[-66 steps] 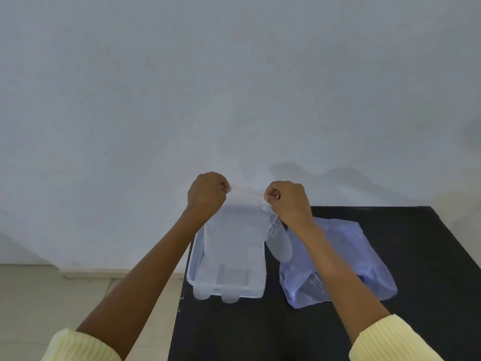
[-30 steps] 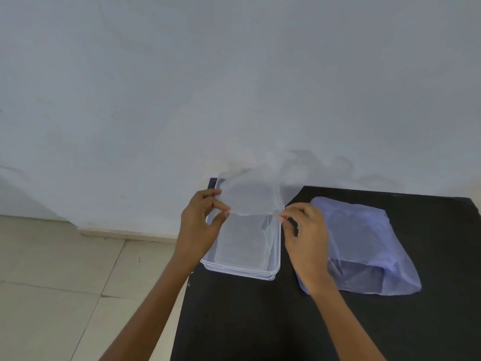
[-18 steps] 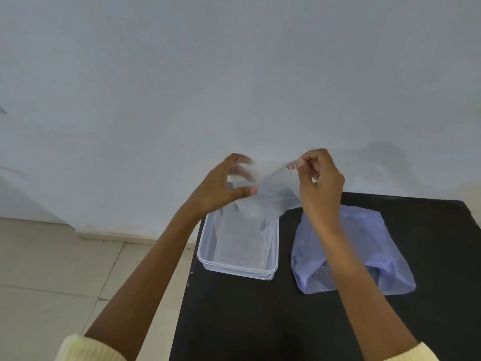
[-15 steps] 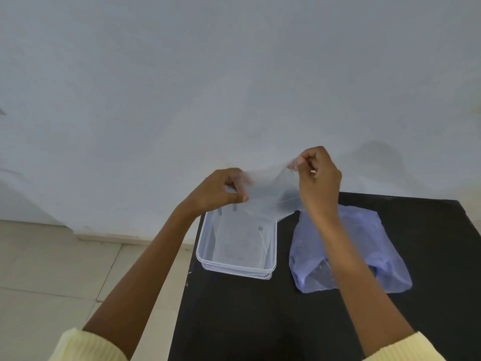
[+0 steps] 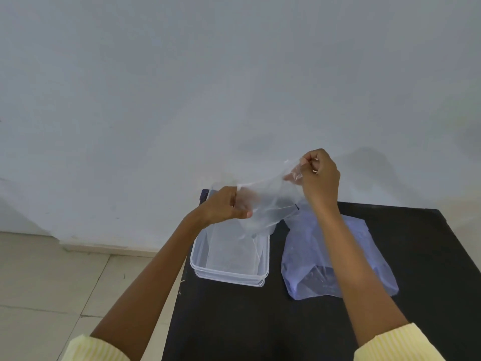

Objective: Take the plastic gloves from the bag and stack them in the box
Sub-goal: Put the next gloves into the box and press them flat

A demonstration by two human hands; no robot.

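Both hands pinch one clear glove above the box: left hand low, right hand higher. Best spread flat, then lowered squarely in.

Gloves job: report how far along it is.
Done: the box already holds flat clear film, apparently gloves. In hand: the left hand and right hand pinch one glove, stretched above the box. Left: lay it in, then empty the bag, which looks partly full.

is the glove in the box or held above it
Held above it: the left hand and right hand pinch the glove, spread between them, over the clear box.
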